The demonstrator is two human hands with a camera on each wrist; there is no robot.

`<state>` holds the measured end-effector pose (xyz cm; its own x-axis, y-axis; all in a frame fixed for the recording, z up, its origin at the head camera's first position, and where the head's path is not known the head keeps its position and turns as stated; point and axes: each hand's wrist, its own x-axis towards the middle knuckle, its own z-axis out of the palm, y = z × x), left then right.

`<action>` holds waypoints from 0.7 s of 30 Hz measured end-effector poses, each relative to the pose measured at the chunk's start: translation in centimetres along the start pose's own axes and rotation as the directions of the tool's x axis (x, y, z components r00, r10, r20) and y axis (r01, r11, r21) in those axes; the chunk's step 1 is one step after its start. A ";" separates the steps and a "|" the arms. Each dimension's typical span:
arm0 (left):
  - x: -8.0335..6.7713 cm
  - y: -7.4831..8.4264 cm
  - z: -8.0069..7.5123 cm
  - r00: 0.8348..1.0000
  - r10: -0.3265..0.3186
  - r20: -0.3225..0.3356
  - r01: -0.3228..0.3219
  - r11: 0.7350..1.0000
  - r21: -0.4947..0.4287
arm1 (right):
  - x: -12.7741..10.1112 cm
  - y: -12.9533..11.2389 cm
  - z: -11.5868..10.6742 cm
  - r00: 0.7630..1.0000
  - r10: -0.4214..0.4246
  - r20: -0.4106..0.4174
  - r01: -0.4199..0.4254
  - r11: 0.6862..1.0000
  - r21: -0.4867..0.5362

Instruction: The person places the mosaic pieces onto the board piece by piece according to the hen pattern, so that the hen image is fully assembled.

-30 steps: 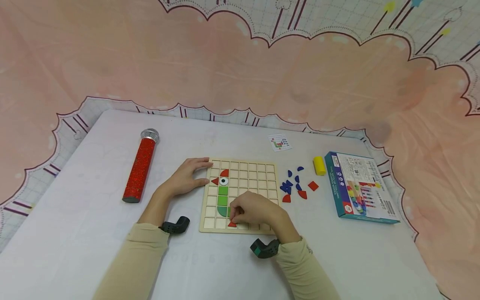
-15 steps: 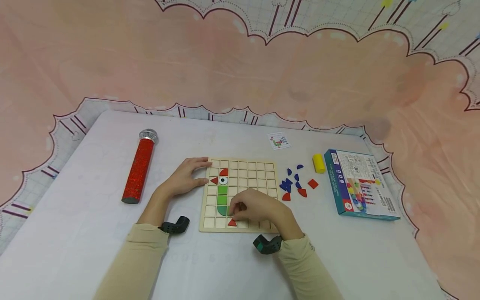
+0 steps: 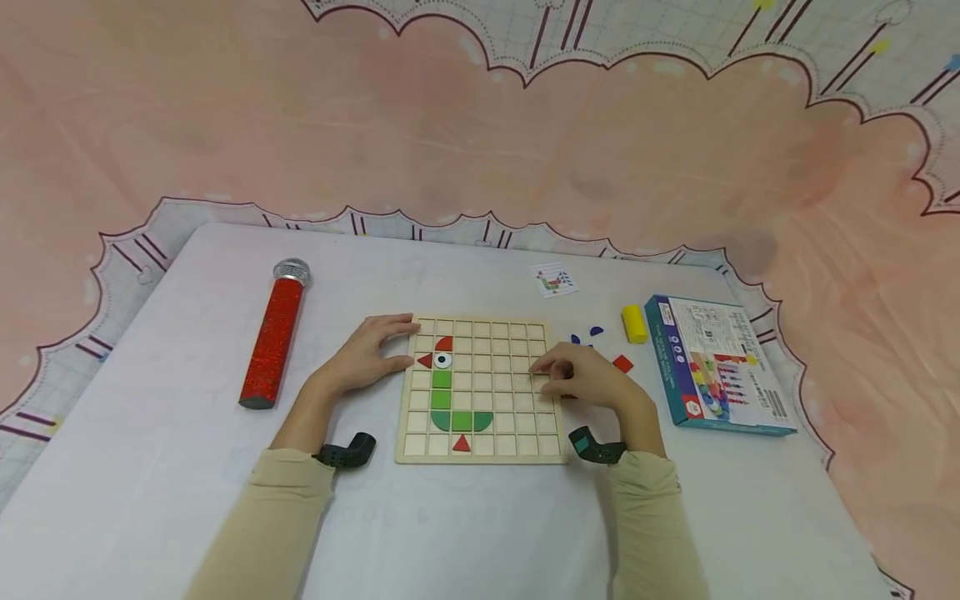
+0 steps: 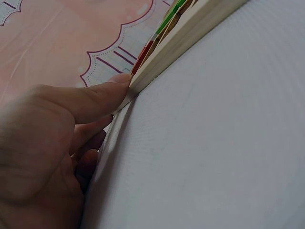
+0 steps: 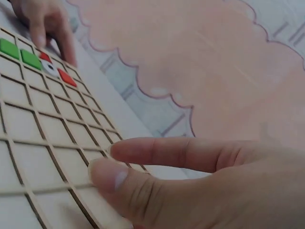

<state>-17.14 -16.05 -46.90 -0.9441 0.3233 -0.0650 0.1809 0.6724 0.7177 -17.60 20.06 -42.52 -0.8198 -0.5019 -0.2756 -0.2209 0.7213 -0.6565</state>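
A wooden grid board (image 3: 480, 459) lies flat on the white table. Its left columns hold a red quarter-round (image 3: 444, 343), a red triangle (image 3: 425, 361), an eye tile (image 3: 442, 360) and green squares (image 3: 441, 389) running down. Two green quarter-rounds flank another green square (image 3: 462, 421), above a second red triangle (image 3: 462, 444). My left hand (image 3: 363, 354) touches the board's left edge with thumb and fingertips, thumb against the wood in the left wrist view. Over the right edge hovers my right hand (image 3: 588, 375); its thumb and index finger (image 5: 157, 151) stand apart, holding nothing.
Blue pieces (image 3: 596, 331) and a red square (image 3: 623, 363) lie right of the board, others hidden behind my right hand. Beyond are a yellow cylinder (image 3: 633, 324), a teal box (image 3: 735, 367) and a picture card (image 3: 555, 281). A red microphone (image 3: 274, 337) lies at left.
My right hand has moved from the board's lower left area to its right edge, uncovering the green square and green quarter-round in the bottom row. The left hand stays at the left edge.
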 end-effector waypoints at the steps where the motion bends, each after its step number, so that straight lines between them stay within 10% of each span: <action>1: 0.0 0.0 0.0 1.000 -0.003 0.000 0.003 1.000 0.000 | -0.1 0.5 -0.3 1.000 0.010 -0.002 -0.010 1.000 -0.001; 11: -0.1 0.3 -0.1 1.000 -0.011 0.004 0.011 1.000 -0.008 | -3.0 4.8 -3.1 0.985 0.162 -0.061 -0.162 0.987 0.007; 21: -0.2 0.3 0.0 1.000 -0.015 0.001 0.015 1.000 -0.004 | -2.2 5.3 -2.3 0.997 0.082 -0.005 -0.082 0.997 0.004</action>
<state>-16.93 -15.92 -46.63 -0.9465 0.3136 -0.0767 0.1651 0.6744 0.7197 -18.24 26.09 -43.76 -0.8380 -0.4382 -0.3251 -0.1502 0.7580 -0.6347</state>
